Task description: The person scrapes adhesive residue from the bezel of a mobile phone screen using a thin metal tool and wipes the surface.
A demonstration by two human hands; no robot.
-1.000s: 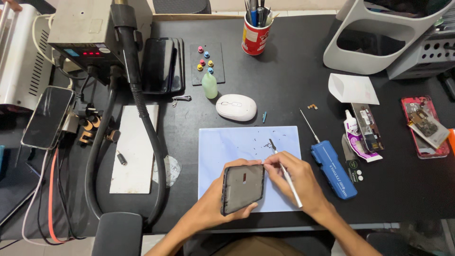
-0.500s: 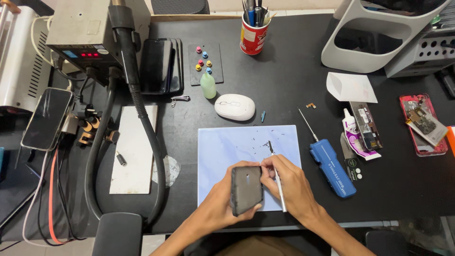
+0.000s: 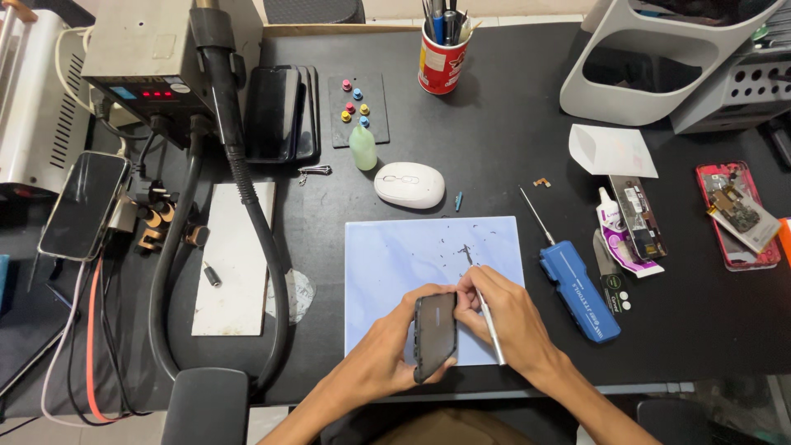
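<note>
My left hand (image 3: 387, 350) grips a dark phone body (image 3: 434, 335), held tilted on its long edge above the near part of a pale blue work mat (image 3: 395, 255). My right hand (image 3: 511, 325) presses against the phone's right side and holds thin silver tweezers (image 3: 484, 306), their tip pointing away over the mat. Small dark screws and bits lie scattered on the mat's far half.
A blue electric screwdriver (image 3: 577, 288) lies right of the mat, a white mouse (image 3: 409, 184) beyond it. Farther off stand a small green bottle (image 3: 362, 148), a red pen cup (image 3: 440, 59) and a hot-air station (image 3: 156, 58) with black hose. A red phone frame (image 3: 737, 214) sits at right.
The phone body has turned from facing flat toward me to standing on its edge. My right hand has closed in against its side, still holding the tweezers.
</note>
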